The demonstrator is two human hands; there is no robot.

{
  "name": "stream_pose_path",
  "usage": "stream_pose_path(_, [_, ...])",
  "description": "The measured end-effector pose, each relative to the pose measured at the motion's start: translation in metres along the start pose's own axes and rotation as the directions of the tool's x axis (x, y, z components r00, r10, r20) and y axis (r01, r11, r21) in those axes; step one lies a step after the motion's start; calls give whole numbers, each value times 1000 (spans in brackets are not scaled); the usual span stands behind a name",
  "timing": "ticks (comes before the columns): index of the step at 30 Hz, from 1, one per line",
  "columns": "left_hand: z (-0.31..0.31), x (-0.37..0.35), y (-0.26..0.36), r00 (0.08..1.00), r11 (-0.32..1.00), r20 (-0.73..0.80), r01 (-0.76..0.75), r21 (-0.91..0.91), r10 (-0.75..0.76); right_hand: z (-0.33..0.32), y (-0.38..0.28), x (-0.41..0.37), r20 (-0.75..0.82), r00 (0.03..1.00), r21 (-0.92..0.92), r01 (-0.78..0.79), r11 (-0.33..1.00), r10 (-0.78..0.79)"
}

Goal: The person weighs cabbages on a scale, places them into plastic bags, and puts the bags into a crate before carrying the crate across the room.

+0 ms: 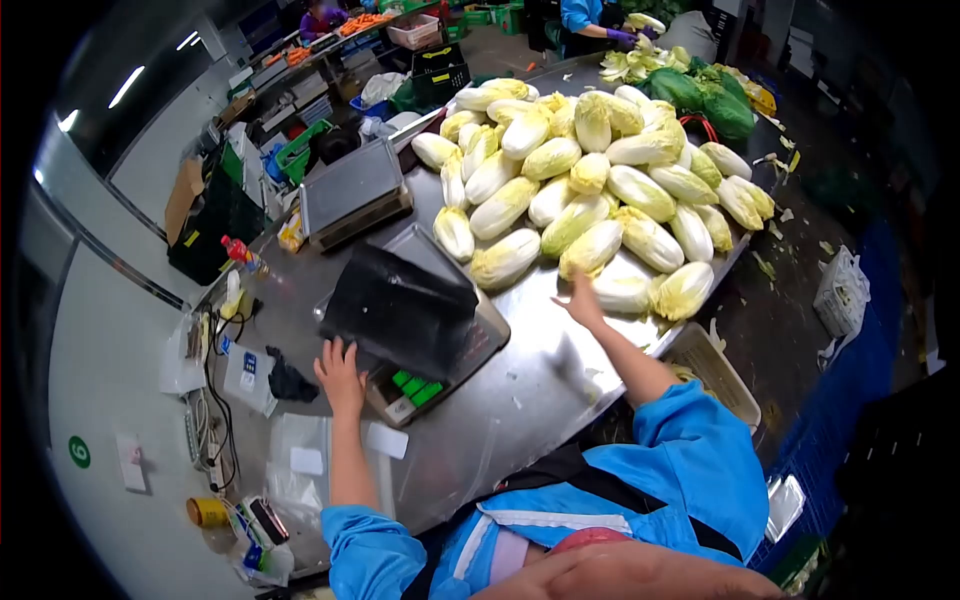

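My right hand [582,302] stretches toward the near edge of a heap of napa cabbages, thumb and fingers apart. Its fingertips are right at the lower end of a yellowish-white napa cabbage [592,247]. A paler cabbage [622,290] lies just beside that hand. On the left, my left hand [341,372] has its fingers spread at the lower left edge of a black plastic piece [400,308]. This dark, glossy piece rests on a weighing scale [490,335] and covers most of its pan. Bright green keys [416,387] show on the scale's near side.
A second scale [352,192] stands farther back on the steel table [480,440]. Clear plastic bags [298,470] and cables lie at left. A cream crate [715,365] sits beyond the right edge. Leafy greens [705,98] and a person in blue [582,15] are at the far end.
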State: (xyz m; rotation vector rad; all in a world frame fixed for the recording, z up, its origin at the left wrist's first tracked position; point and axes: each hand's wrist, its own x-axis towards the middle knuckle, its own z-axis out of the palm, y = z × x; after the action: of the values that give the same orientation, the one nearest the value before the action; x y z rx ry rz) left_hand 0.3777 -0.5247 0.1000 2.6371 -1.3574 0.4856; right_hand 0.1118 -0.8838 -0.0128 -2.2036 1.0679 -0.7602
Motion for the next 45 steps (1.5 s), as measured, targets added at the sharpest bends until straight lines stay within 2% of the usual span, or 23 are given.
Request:
stream_pose_path(1, [21,9,-7,999,999,-14,-48,-19,48,-42,-19,31,-14,995,224,-98,970,104])
stream_pose_path(5, [10,51,75,947,933,-162,-305,-193,276,-67,8,172,-86,996,-366,2,931,-36])
stream_pose_path(9, [16,69,125,977,910,8,-194,-366,211,-49,20,239,-64,990,-656,-139,742,129])
stream_pose_path(11, [3,73,114,991,932,83,-72,-356,109,-26,78,270,-56,998,-678,-37,734,-1])
stream_pose_path(13, [3,62,94,985,935,171,84,-345,-26,-65,67,260,-68,992,-590,45,806,-105])
stream_pose_path(15, [14,35,73,980,938,183,138,-319,-81,-95,86,269,-177,983,-119,30,992,-51])
stream_pose_path(16, [17,26,74,979,935,188,141,-327,-82,-109,115,278,-152,971,215,-152,965,186])
stream_pose_path(17, [19,18,74,989,936,112,126,-330,-94,-122,118,281,-55,917,518,-313,796,396])
stream_pose_path(19, [23,14,72,992,935,27,125,-333,-123,-135,103,247,127,871,855,-339,393,475])
stream_pose_path(20, [27,18,74,994,923,-13,98,-372,-111,-128,105,233,262,906,896,-356,266,332])
stream_pose_path(21, [29,18,77,994,910,-44,78,-406,-104,-123,59,214,310,837,892,-419,166,451])
stream_pose_path(24, [32,37,89,984,901,-179,-80,-427,2,-74,-14,182,731,668,681,-728,-82,139])
stream_pose_path(26, [32,44,97,972,890,-228,-155,-429,59,-26,-72,160,877,474,480,-870,-109,84])
stream_pose_path(29, [31,49,103,966,878,-248,-185,-442,79,43,-123,143,938,313,263,-922,284,150])
stream_pose_path(31, [34,48,99,965,868,-258,-173,-465,54,79,-133,138,992,97,57,-909,412,76])
stream_pose_path(32, [39,45,96,967,871,-253,-130,-473,7,84,-143,133,983,83,7,-905,426,161])
stream_pose_path(33, [43,41,91,968,871,-248,-91,-483,-37,96,-129,144,999,35,15,-866,500,32])
stream_pose_path(37, [5,28,101,889,939,-431,0,-343,-157,41,-153,151,808,486,24,-591,806,332])
stream_pose_path(38, [10,14,100,889,937,-425,12,-349,-170,29,-143,161,785,573,45,-430,902,234])
stream_pose_path(40, [33,-27,99,857,782,-282,200,-590,-432,-4,-129,186,758,648,118,-243,963,70])
stream_pose_path(41, [47,-48,104,851,776,-276,215,-592,-447,-23,-129,196,756,654,173,-236,956,25])
stream_pose_path(43, [68,-85,117,885,655,136,426,-625,-445,-45,-122,221,618,782,314,-152,937,-81])
stream_pose_path(45, [67,-92,141,866,537,284,483,-692,-412,-51,-132,239,514,853,398,-149,905,-86])
